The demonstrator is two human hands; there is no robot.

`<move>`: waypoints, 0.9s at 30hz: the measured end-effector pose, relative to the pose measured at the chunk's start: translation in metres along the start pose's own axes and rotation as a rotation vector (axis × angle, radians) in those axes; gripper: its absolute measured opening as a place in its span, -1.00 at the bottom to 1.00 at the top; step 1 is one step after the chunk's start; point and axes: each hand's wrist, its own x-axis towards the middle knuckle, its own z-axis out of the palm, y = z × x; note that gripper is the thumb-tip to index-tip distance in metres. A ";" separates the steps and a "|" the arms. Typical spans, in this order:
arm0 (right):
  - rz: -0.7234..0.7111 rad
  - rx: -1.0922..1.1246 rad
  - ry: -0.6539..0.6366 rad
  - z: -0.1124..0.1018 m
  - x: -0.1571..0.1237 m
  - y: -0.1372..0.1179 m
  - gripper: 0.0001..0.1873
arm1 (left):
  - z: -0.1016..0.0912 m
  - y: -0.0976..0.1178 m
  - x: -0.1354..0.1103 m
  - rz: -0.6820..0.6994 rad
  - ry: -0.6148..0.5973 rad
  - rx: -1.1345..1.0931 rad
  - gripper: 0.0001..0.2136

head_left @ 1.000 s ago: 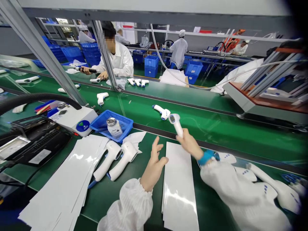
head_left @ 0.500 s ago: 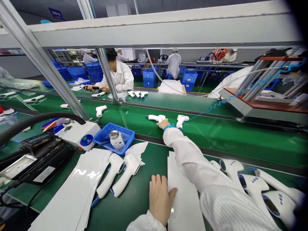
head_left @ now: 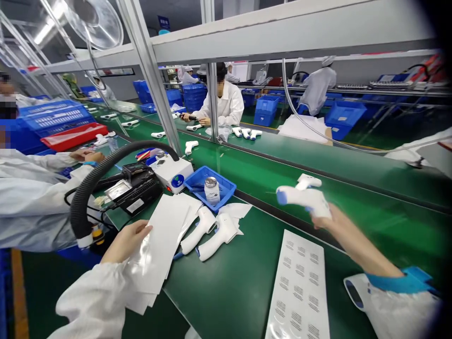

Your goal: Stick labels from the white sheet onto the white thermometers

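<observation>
My right hand (head_left: 325, 217) is over the green belt, closed round a white-and-blue infrared thermometer (head_left: 300, 195), slightly blurred. Behind it another white thermometer (head_left: 310, 181) lies on the belt, partly covered. At the left, my left hand (head_left: 132, 238) grips the edge of a stack of white sheets (head_left: 165, 230), its fingertips on top. Two white thermometers (head_left: 219, 236) lie side by side right of the stack. Between my hands, a sheet of printed labels (head_left: 298, 287) lies on the green bench. One more thermometer (head_left: 356, 289) shows partly beside my right sleeve.
A blue tray (head_left: 231, 188) holds a small bottle (head_left: 212, 189). Behind the stack stand a white box (head_left: 173, 172), a black device (head_left: 137, 197) and a thick black hose (head_left: 79, 202). A metal post (head_left: 155, 84) rises near the belt. A co-worker's sleeves (head_left: 67, 174) are at the left.
My right hand has lifted the thermometer off the belt and drawn it nearer. My left hand has gone from the middle sheet to the stack at left. The view has swung left.
</observation>
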 end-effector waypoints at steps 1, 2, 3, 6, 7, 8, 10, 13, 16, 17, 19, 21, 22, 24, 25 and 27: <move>-0.009 0.087 -0.109 -0.002 -0.014 -0.002 -0.64 | 0.003 0.002 0.005 -0.002 0.071 0.055 -0.45; -0.027 0.180 -0.242 -0.004 -0.027 -0.006 -0.61 | 0.011 0.010 0.005 0.032 0.156 0.084 -0.39; -0.053 0.262 -0.381 -0.004 -0.039 -0.012 -0.58 | 0.024 0.021 0.001 0.102 0.226 0.071 -0.36; -0.162 0.338 -0.643 0.002 -0.069 -0.034 -0.55 | 0.078 0.070 -0.036 0.365 -0.125 -0.324 -0.36; -0.208 0.337 -0.664 0.006 -0.077 -0.040 -0.56 | 0.099 0.086 -0.053 0.417 -0.462 -0.506 -0.26; -0.255 0.333 -0.663 0.010 -0.084 -0.046 -0.58 | 0.120 0.100 -0.072 0.444 -0.771 -0.665 -0.08; -0.307 0.315 -0.623 0.019 -0.096 -0.049 -0.60 | 0.158 0.123 -0.105 0.375 -1.217 -0.806 0.18; -0.222 0.287 -0.491 0.023 -0.112 -0.035 -0.43 | 0.195 0.142 -0.140 0.179 -1.136 -0.931 0.00; -0.028 0.284 -0.274 0.018 -0.130 -0.005 -0.56 | 0.208 0.150 -0.156 0.034 -0.964 -0.994 -0.15; 0.028 0.277 -0.206 0.017 -0.136 0.006 -0.70 | 0.210 0.152 -0.159 0.012 -0.958 -0.985 -0.19; 0.100 0.223 -0.089 0.017 -0.147 0.024 -0.84 | 0.214 0.156 -0.161 0.009 -0.976 -0.947 -0.25; 0.117 0.131 0.012 0.021 -0.157 0.035 -0.89 | 0.222 0.160 -0.160 0.055 -0.969 -0.915 -0.27; 0.114 0.088 0.056 0.023 -0.161 0.039 -0.91 | 0.227 0.163 -0.158 0.085 -0.962 -0.905 -0.28; 0.101 0.034 0.129 0.029 -0.167 0.042 -0.89 | 0.237 0.169 -0.154 0.144 -0.956 -0.893 -0.31; 0.092 0.025 0.146 0.031 -0.169 0.043 -0.87 | 0.241 0.173 -0.151 0.165 -0.955 -0.887 -0.32; 0.077 0.033 0.149 0.034 -0.171 0.044 -0.82 | 0.248 0.179 -0.149 0.183 -0.955 -0.869 -0.31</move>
